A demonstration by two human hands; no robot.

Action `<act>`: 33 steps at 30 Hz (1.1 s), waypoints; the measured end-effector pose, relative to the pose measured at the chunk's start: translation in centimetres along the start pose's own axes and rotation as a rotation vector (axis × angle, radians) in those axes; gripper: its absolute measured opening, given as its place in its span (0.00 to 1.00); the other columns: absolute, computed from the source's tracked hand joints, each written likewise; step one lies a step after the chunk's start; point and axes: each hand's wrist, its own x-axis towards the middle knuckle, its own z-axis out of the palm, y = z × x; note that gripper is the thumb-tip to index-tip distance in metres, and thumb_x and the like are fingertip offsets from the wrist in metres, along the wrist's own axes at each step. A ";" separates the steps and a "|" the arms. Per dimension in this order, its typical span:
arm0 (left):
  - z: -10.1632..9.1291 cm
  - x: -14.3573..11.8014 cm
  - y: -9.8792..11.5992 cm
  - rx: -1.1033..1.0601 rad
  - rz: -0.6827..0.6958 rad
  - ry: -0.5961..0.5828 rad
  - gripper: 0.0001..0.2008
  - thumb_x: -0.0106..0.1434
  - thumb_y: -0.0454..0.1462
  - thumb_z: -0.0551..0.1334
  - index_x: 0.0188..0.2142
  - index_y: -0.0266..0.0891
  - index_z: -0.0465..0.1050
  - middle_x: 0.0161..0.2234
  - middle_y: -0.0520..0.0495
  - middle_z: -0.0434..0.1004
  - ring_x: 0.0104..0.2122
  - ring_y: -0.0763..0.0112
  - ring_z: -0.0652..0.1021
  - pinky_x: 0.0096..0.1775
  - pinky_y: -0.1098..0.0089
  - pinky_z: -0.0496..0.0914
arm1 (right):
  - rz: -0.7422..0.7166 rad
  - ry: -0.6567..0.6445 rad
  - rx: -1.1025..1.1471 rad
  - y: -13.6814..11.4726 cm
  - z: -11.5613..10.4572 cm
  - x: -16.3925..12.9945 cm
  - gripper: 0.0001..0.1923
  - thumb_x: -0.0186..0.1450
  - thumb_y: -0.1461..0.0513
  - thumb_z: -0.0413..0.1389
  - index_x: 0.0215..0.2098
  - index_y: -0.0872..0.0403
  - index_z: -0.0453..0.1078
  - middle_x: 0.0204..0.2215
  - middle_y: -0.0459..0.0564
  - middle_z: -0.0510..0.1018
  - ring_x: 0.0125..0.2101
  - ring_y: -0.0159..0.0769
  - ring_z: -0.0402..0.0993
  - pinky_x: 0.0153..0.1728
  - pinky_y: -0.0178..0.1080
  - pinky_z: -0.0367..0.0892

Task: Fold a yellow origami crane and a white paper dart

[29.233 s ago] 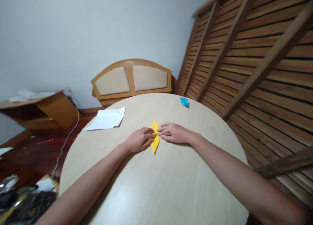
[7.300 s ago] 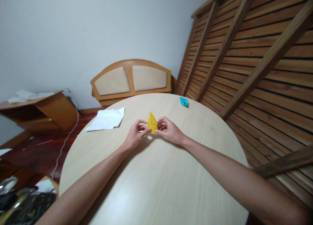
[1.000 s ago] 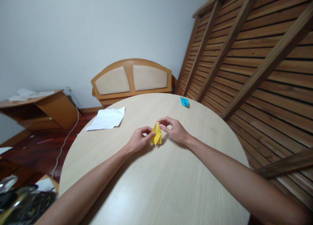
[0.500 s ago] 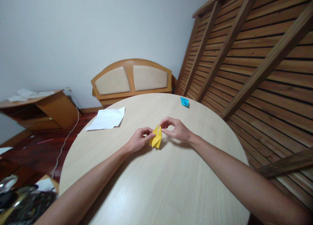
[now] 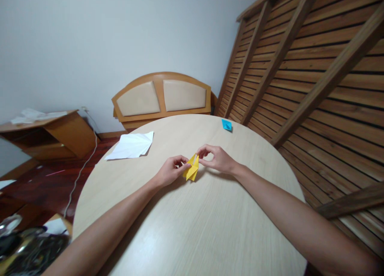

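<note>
A small folded yellow paper piece [image 5: 192, 170] sits just above the round pale wooden table [image 5: 192, 228], near its middle. My left hand [image 5: 170, 173] pinches the piece's left side between thumb and fingers. My right hand [image 5: 216, 160] pinches a narrow upper point of the same piece from the right. Two thin yellow points stick up between my fingertips, and the lower part points down toward the tabletop.
A white creased sheet [image 5: 132, 145] lies at the table's far left edge. A small blue folded paper [image 5: 226, 125] rests at the far right edge. A wooden headboard [image 5: 162, 98] leans on the wall behind; slatted wooden panels [image 5: 300, 68] stand right.
Over the last second the yellow piece has tilted and my right fingers have drawn one thin point out to the right. Earlier it lay flat, pressed under both hands.
</note>
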 end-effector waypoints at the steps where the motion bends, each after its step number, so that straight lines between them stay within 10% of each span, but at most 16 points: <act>1: 0.0 0.0 0.0 0.007 -0.002 0.000 0.17 0.62 0.47 0.62 0.39 0.34 0.76 0.29 0.48 0.75 0.25 0.75 0.68 0.29 0.72 0.62 | 0.001 -0.002 -0.010 0.0 -0.1 0.0 0.08 0.60 0.65 0.59 0.39 0.54 0.73 0.34 0.48 0.79 0.34 0.34 0.74 0.39 0.38 0.69; 33: 0.0 -0.2 0.8 0.104 0.041 0.094 0.11 0.63 0.43 0.62 0.36 0.36 0.76 0.30 0.47 0.77 0.24 0.75 0.71 0.27 0.73 0.64 | 0.139 0.096 0.220 -0.3 1.2 0.3 0.06 0.61 0.61 0.61 0.35 0.55 0.73 0.32 0.49 0.79 0.33 0.33 0.74 0.38 0.39 0.70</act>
